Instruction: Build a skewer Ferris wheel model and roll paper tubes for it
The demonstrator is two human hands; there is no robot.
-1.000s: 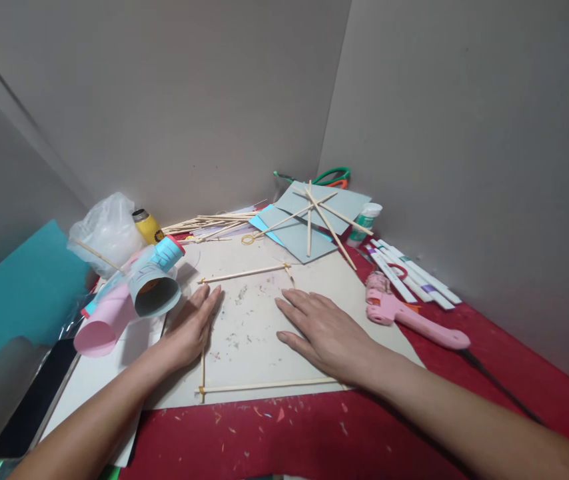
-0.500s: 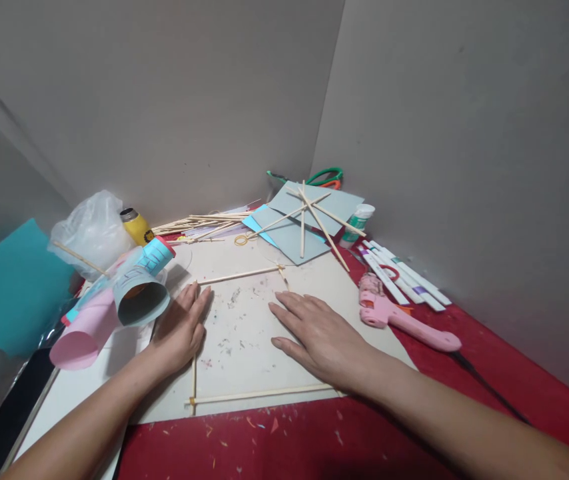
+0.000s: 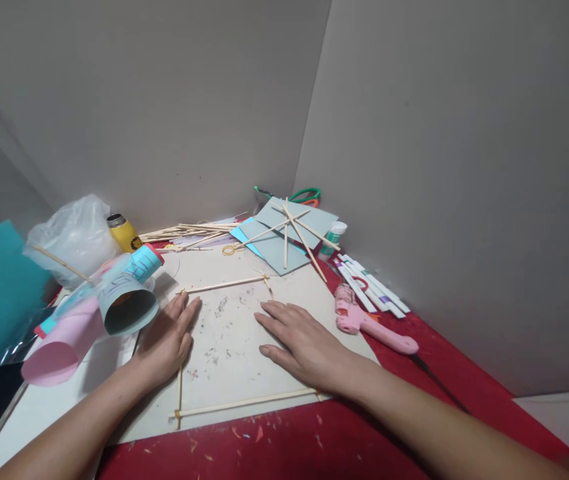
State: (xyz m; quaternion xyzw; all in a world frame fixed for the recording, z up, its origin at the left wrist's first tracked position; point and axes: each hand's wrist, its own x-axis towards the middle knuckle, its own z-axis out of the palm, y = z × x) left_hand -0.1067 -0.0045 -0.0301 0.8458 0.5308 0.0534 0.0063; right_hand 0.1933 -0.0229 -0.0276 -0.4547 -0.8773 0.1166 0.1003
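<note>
A four-sided frame of thin wooden sticks (image 3: pixel 244 403) lies flat on a pale, stained board (image 3: pixel 224 340). Its corners look bound with rubber bands. My left hand (image 3: pixel 167 337) rests over the frame's left stick, fingers stretched forward and slightly apart. Across from it, my right hand (image 3: pixel 302 340) lies palm down over the right stick, fingers extended and thumb pointing inward. Both hands cover much of the side sticks. Neither hand grips anything that I can see.
Paper tubes (image 3: pixel 129 310) and a plastic bag (image 3: pixel 72 233) stand at left, near a yellow bottle (image 3: pixel 123 232). Behind lie loose sticks (image 3: pixel 189 233) and grey card sheets (image 3: pixel 279 247) with a stick star on top. A pink glue gun (image 3: pixel 379 331) and white strips (image 3: pixel 377 290) are at right.
The whole view has shifted, so everything appears a little further left and lower. Both hands stay in place on the stick frame.
</note>
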